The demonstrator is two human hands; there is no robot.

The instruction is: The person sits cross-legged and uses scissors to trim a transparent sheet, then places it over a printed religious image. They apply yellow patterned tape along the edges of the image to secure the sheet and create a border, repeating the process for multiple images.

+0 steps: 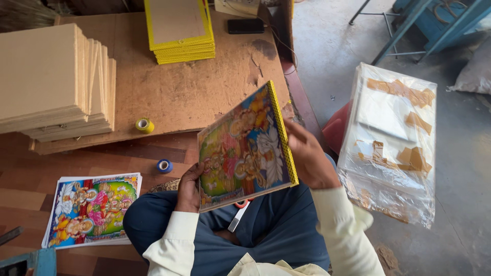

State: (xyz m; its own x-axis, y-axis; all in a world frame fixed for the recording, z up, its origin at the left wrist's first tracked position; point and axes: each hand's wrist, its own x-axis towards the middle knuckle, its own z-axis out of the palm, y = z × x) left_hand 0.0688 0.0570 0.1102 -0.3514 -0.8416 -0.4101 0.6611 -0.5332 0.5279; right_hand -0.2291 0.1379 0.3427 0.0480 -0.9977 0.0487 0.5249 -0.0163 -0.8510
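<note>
Scuffed cardboard sheet over wooden floor (concrete beyond), both hands holding picture board

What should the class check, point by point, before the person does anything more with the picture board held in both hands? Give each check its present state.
1. Left hand grips the lower left corner of the picture board: ok.
2. Right hand holds the board's yellow-taped right edge: ok.
3. Colourful print lies flat on the board's face: ok where visible; the corners under the hands cannot tell.
4. Yellow tape covers every edge: cannot tell, only the right edge shows.
5. Yellow tape roll and blue tape roll lie on the floor in front: ok.
6. Stack of prints lies by the left knee: ok.
</note>
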